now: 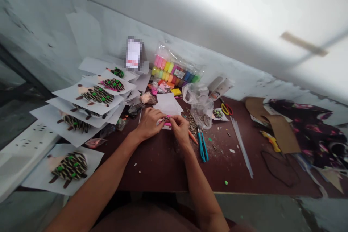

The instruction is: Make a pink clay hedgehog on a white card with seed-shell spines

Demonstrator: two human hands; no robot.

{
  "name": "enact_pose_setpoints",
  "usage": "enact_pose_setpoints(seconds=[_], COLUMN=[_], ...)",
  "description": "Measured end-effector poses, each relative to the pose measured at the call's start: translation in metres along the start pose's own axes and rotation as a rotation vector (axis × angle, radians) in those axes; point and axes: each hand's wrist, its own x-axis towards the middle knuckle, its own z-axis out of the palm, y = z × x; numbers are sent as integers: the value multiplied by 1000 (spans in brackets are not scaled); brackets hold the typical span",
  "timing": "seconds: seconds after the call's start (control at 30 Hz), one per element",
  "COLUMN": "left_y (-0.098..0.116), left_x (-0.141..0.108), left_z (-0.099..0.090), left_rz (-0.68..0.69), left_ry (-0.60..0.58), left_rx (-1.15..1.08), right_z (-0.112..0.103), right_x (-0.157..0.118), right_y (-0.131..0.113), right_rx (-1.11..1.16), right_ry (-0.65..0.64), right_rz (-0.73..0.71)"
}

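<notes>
A small pink clay piece (167, 124) with dark striped bits on it lies on pale paper at the middle of the table. My left hand (149, 122) rests against its left side, fingers curled over its edge. The fingertips of my right hand (179, 127) are pinched together at its upper right; what they hold is too small to make out. Just right of my right hand lies a heap of striped seeds (193, 121). Blank white paper (169, 102) sits behind my hands.
Hedgehog pictures on paper (96, 95) are stacked at the left, one more (71, 166) nearer. Colourful clay packs (176, 70) stand by the wall. A teal cutter (202, 145), scissors (226, 108), clear sticks (241, 146), a yellow glue gun (272, 140) and cloth (307, 127) lie rightward.
</notes>
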Motion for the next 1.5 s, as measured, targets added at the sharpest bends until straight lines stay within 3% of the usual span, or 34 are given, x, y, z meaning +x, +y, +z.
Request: enact_pose_setpoints(seconds=[0.1, 0.33, 0.47, 0.83, 1.5], left_y=[-3, -9, -8, -11, -9], left_x=[0, 1, 1, 0, 0], left_z=[3, 2, 1, -8, -3], left_rz=[12, 12, 21, -174, -123], left_ry=[-52, -121, -143, -11, -94], left_rx=[-10, 103, 140, 176, 170], right_z=[1, -3, -2, 4, 17], right_x=[-2, -9, -12, -15, -15], right_y=[2, -8, -10, -1, 4], right_rx=[-73, -558, -711, -800, -962], right_ry=[-17, -17, -43, -31, -60], right_rz=[-44, -241, -289, -233, -191])
